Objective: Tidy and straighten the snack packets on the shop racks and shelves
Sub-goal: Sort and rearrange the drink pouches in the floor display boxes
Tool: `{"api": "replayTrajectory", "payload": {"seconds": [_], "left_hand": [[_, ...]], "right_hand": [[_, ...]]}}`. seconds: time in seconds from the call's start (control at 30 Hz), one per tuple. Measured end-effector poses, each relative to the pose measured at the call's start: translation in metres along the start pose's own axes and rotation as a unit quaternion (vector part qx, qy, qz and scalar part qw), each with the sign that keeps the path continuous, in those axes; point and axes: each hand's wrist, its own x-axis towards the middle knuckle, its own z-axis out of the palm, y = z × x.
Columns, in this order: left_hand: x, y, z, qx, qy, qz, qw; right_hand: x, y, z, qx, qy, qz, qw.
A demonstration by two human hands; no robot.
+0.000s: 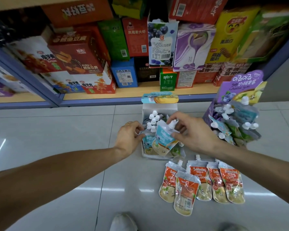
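Pinching a blue spouted pouch (pixel 163 139), the right hand (pixel 193 132) is held over the white display box (pixel 158 109); a neighbouring pouch (pixel 147 144) is gripped by the left hand (pixel 128 135).

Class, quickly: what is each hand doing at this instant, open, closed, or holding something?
Left hand: pinching the edge of a blue pouch in the white box.
Right hand: gripping the front blue pouch near its cap.

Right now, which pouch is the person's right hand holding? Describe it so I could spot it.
Find the white display box on the floor below the shelf. At its front, the right hand pinches a blue spouted pouch; the loose floor pouches nearer the camera are orange.
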Motion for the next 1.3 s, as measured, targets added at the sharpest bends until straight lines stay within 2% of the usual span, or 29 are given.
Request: {"api": "replayTrajectory", "payload": {"seconds": [0.17, 0.37, 0.43, 0.57, 0.63, 0.73, 0.8, 0.87, 0.93, 0.97, 1.0, 1.07, 1.17, 1.3], "left_hand": [[0.0, -0.002, -0.002, -0.045, 0.003, -0.031, 0.998], [-0.007, -0.011, -0.005, -0.052, -0.009, -0.033, 0.998], [-0.011, -0.012, -0.007, -0.044, -0.007, -0.004, 0.999], [-0.017, -0.006, -0.011, -0.01, -0.03, 0.055, 0.998], [-0.015, -0.004, -0.01, 0.01, -0.034, 0.06, 0.998], [-0.011, -0.008, -0.009, 0.041, -0.008, 0.04, 0.998], [-0.01, -0.009, -0.01, 0.052, 0.023, 0.084, 0.995], [-0.005, -0.004, -0.014, 0.098, 0.034, 0.216, 0.971], [0.007, 0.006, -0.016, 0.208, -0.005, 0.352, 0.913], [0.013, 0.012, -0.017, 0.258, -0.04, 0.383, 0.886], [0.018, 0.017, -0.016, 0.294, -0.077, 0.391, 0.869], [0.024, 0.022, -0.011, 0.333, -0.11, 0.373, 0.859], [0.023, 0.024, -0.007, 0.355, -0.077, 0.374, 0.853], [0.023, 0.021, -0.011, 0.392, -0.053, 0.378, 0.837]], "right_hand": [[0.033, -0.011, 0.041, -0.189, -0.033, -0.099, 0.976], [0.051, 0.001, 0.073, -0.275, -0.044, -0.068, 0.958], [0.048, 0.007, 0.078, -0.259, -0.044, -0.058, 0.963], [0.036, 0.003, 0.067, -0.132, -0.033, -0.043, 0.99], [0.023, 0.006, 0.052, -0.089, 0.018, -0.022, 0.996], [-0.004, 0.017, 0.032, -0.104, 0.131, 0.038, 0.985], [-0.021, 0.026, 0.026, -0.078, 0.161, 0.092, 0.98], [-0.03, 0.03, 0.027, -0.055, 0.117, 0.122, 0.984], [-0.032, 0.033, 0.031, -0.059, 0.065, 0.12, 0.989], [-0.03, 0.032, 0.032, -0.069, 0.052, 0.112, 0.99], [-0.026, 0.031, 0.033, -0.084, 0.045, 0.101, 0.99], [-0.013, 0.028, 0.034, -0.123, 0.043, 0.077, 0.988], [0.005, 0.026, 0.037, -0.169, 0.056, 0.063, 0.982], [0.017, 0.024, 0.04, -0.127, 0.11, 0.077, 0.983]]}}
